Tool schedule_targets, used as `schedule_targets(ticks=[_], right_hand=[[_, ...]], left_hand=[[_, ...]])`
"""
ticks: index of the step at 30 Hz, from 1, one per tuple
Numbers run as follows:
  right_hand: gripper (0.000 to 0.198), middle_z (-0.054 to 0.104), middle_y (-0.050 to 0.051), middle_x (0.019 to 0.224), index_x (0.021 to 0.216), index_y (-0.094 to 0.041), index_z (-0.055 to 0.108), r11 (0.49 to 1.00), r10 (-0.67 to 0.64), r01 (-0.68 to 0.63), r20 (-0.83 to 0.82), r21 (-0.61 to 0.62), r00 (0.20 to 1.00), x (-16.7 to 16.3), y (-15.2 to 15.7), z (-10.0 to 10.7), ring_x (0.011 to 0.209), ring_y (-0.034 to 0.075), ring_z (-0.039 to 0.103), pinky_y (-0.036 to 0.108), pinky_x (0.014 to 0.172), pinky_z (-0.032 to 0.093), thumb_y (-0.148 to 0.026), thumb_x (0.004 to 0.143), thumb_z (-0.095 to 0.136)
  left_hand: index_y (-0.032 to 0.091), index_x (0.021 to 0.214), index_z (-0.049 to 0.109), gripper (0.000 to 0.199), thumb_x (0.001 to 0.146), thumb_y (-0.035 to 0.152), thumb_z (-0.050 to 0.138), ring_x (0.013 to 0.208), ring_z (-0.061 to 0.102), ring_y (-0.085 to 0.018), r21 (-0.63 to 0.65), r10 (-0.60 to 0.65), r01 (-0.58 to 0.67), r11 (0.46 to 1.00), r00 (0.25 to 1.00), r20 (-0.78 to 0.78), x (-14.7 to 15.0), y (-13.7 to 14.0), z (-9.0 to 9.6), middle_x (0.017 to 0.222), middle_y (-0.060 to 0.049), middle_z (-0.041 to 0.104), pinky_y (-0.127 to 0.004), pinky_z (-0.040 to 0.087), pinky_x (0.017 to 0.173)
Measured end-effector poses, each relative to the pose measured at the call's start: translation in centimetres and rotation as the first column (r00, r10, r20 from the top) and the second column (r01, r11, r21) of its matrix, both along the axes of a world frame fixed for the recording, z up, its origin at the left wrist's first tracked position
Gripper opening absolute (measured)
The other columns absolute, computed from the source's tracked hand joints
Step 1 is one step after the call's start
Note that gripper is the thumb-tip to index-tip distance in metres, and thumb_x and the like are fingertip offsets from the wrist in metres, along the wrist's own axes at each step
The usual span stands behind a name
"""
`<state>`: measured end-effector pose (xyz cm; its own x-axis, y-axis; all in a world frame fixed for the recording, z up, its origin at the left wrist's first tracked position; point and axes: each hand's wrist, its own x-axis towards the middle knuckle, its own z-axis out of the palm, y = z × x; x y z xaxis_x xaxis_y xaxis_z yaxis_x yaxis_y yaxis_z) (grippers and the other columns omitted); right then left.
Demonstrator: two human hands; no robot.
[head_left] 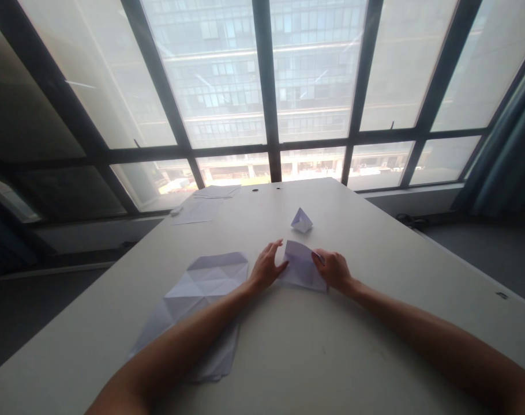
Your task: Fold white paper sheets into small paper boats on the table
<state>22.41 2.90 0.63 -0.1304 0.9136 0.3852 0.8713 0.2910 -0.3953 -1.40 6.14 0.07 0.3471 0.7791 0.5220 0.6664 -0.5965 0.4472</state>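
Observation:
A folded sheet of white paper (303, 266) is between my hands on the table. My right hand (333, 270) is closed on the paper's right edge, thumb and fingers pinching it. At the paper's left side, my left hand (267, 264) has its fingers apart and its thumb close to the edge; whether the thumb touches is unclear. Just beyond the paper stands a small folded paper boat (302, 221). Creased white sheets (206, 282) lie to the left, partly hidden under my left forearm.
The white table (332, 357) reaches toward a row of tall windows. At its far left are flat papers (197, 210) with a small whitish item (176, 211) beside them. A dark round hole (255, 190) shows near the far edge.

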Motion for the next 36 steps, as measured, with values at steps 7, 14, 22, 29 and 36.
schedule_targets(ticks=[7,14,22,29,36], right_hand=[[0.035,0.073,0.011,0.1,0.109,-0.017,0.066,0.993,0.004,0.047,-0.414,0.113,0.91,1.1,1.7,-0.7,0.089,0.025,0.067,0.033,0.08,0.05,-0.028,0.088,0.04],[0.062,0.069,0.015,0.111,0.133,-0.008,0.05,0.997,-0.064,0.073,-0.579,-0.007,0.813,2.2,3.2,-1.6,0.092,0.026,0.066,0.038,0.083,0.052,-0.019,0.072,0.04],[0.047,0.071,0.013,0.107,0.111,-0.012,0.067,0.999,-0.027,0.001,-0.535,-0.05,0.845,1.8,3.2,-2.3,0.093,0.026,0.066,0.037,0.084,0.052,-0.017,0.07,0.046],[0.034,0.065,0.012,0.115,0.105,-0.017,0.071,0.998,-0.046,0.053,-0.269,0.02,0.962,1.3,2.4,-2.4,0.106,0.025,0.06,0.037,0.096,0.046,-0.015,0.074,0.056],[0.053,0.035,0.011,0.153,0.126,-0.022,0.061,0.968,0.005,-0.045,0.159,0.249,0.987,1.0,1.0,-1.8,0.144,0.031,0.022,0.056,0.115,0.015,-0.007,0.076,0.057]], left_hand=[[0.025,0.114,0.067,0.034,0.08,0.02,0.067,0.109,0.059,-0.024,-0.018,-0.023,0.022,1.0,0.999,-0.046,-0.2,0.2,-0.3,0.116,-0.006,0.063,-0.041,0.047,0.099],[0.025,0.09,0.076,0.017,0.085,0.022,0.06,0.095,0.066,-0.022,-0.077,0.008,-0.011,0.997,0.999,-0.051,-0.1,0.3,-0.3,0.102,-0.003,0.072,-0.039,0.049,0.095],[0.026,0.098,0.076,0.022,0.086,0.029,0.058,0.106,0.065,-0.023,-0.087,-0.068,0.059,0.994,0.993,-0.098,0.1,0.2,-0.7,0.114,-0.003,0.071,-0.038,0.045,0.103],[0.023,0.121,0.068,0.043,0.085,0.012,0.049,0.129,0.052,-0.022,-0.194,-0.172,0.155,0.969,0.982,-0.074,-0.2,1.2,-1.9,0.135,-0.003,0.059,-0.038,0.036,0.113],[0.024,0.113,0.072,0.037,0.086,0.014,0.049,0.13,0.051,-0.022,-0.217,-0.182,0.158,0.963,0.979,-0.094,-0.1,1.4,-1.9,0.134,-0.003,0.06,-0.039,0.033,0.114]])
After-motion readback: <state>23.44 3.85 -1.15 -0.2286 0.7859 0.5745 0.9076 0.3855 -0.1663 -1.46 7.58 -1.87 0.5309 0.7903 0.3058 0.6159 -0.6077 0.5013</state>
